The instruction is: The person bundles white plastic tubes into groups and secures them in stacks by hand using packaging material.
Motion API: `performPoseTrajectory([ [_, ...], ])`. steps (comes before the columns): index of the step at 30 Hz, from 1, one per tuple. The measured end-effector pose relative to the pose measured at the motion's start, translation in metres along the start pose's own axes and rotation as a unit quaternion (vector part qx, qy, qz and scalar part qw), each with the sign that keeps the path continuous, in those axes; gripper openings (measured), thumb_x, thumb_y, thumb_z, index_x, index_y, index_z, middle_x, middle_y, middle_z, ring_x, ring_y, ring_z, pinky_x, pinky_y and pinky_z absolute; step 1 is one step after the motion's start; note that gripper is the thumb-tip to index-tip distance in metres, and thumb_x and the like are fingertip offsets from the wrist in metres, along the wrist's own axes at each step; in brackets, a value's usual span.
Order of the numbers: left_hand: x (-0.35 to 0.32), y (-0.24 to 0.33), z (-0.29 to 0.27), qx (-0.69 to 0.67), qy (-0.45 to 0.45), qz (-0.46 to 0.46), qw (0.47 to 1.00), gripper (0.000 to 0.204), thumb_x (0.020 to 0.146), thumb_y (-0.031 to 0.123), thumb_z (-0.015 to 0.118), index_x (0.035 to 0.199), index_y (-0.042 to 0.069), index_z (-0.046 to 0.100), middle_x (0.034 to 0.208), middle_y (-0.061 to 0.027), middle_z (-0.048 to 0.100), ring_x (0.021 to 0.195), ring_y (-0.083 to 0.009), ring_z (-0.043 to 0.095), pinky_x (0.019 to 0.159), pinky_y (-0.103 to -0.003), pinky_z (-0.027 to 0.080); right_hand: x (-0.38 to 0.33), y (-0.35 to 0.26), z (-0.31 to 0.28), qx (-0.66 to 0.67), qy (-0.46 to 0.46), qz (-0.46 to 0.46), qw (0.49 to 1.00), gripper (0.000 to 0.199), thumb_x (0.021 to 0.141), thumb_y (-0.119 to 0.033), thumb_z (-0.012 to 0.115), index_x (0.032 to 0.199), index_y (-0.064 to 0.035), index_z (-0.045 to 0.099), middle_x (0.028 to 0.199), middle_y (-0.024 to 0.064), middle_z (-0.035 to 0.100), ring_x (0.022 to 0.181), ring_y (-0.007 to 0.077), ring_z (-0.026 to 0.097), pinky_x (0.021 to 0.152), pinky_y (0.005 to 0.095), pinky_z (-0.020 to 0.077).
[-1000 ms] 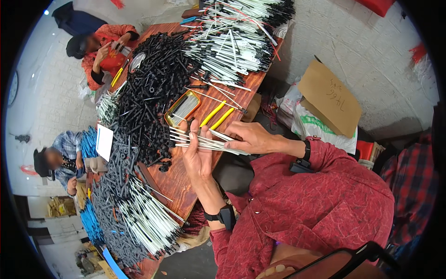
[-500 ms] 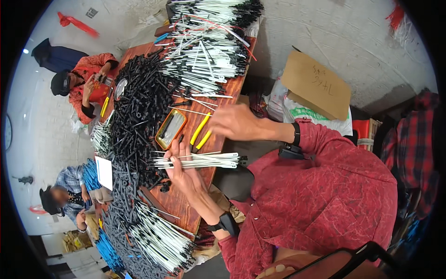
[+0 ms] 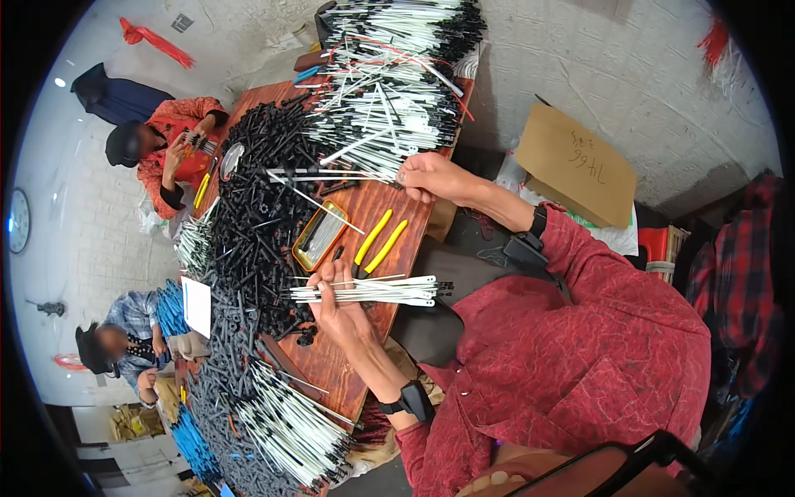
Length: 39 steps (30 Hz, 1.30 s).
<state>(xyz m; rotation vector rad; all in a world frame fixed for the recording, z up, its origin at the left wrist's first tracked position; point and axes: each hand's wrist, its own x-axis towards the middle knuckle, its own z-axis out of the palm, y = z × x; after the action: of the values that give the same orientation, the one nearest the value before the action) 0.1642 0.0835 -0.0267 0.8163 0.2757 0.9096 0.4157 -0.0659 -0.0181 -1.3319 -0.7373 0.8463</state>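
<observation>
My left hand [image 3: 335,306] is closed around a bundle of thin white rods [image 3: 377,290], held over the table's near edge. The rods have flat white ends with holes, and black tips stick out beyond them. Farther up, at the table edge, my right hand [image 3: 431,178] has its fingers pinched at the end of a thin white rod [image 3: 339,176] lying across the black parts. Just beyond those fingers spreads a large heap of white rods with black ends [image 3: 393,99]. Yellow-handled pliers [image 3: 383,242] lie on the table between my hands.
A yellow-rimmed tray [image 3: 321,236] sits beside a pile of black plastic parts [image 3: 265,199]. Grey parts [image 3: 224,356] and more white rods [image 3: 294,422] cover the lower table [image 3: 331,381]. Two co-workers sit across. A cardboard box [image 3: 575,166] stands at the right.
My right hand has moved from above the pliers toward the large heap of white rods, its fingers now at a rod's end. My left hand still holds the bundle. The whole view has shifted slightly.
</observation>
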Motion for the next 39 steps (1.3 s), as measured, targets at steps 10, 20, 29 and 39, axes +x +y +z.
performPoseTrajectory([
  [10,0.008,0.003,0.004,-0.043,0.048,-0.016,0.998,0.029,0.097,0.016,0.058,0.120,0.000,0.048,0.126,-0.0228,0.056,0.120,-0.0337,0.055,0.109,-0.051,0.041,-0.033,0.003,0.008,0.054,-0.168,-0.033,0.984,0.019,0.097,-0.022,0.054,0.098,-0.0043,0.048,0.071,-0.0013,0.053,0.061,0.0048,0.045,0.052,0.0211,0.0373],
  [20,0.013,-0.002,-0.007,-0.024,0.105,0.007,0.994,0.034,0.095,0.021,0.063,0.124,0.009,0.051,0.109,-0.0092,0.062,0.103,-0.0215,0.060,0.100,-0.042,0.047,-0.060,0.023,0.049,0.030,-0.144,0.031,0.989,0.018,0.096,-0.021,0.055,0.094,-0.0037,0.050,0.067,-0.0023,0.052,0.057,0.0053,0.045,0.050,0.0216,0.0371],
  [29,-0.006,0.008,0.008,-0.161,0.057,-0.046,0.984,0.029,0.094,0.014,0.064,0.122,0.016,0.057,0.094,-0.0010,0.059,0.077,-0.0113,0.049,0.072,-0.029,0.045,-0.088,0.056,0.078,0.293,-0.197,0.182,0.918,0.018,0.095,-0.020,0.051,0.082,-0.0074,0.049,0.060,-0.0033,0.042,0.048,0.0060,0.034,0.045,0.0229,0.0263],
  [39,-0.001,0.019,0.013,-0.218,-0.047,-0.137,0.965,0.024,0.098,0.010,0.055,0.122,0.013,0.056,0.093,-0.0035,0.058,0.072,-0.0109,0.045,0.063,-0.025,0.041,-0.100,0.043,0.061,-0.039,-0.091,0.079,0.992,0.030,0.094,-0.031,0.055,0.076,-0.0070,0.052,0.064,0.0024,0.052,0.055,0.0134,0.053,0.050,0.0291,0.0399],
])
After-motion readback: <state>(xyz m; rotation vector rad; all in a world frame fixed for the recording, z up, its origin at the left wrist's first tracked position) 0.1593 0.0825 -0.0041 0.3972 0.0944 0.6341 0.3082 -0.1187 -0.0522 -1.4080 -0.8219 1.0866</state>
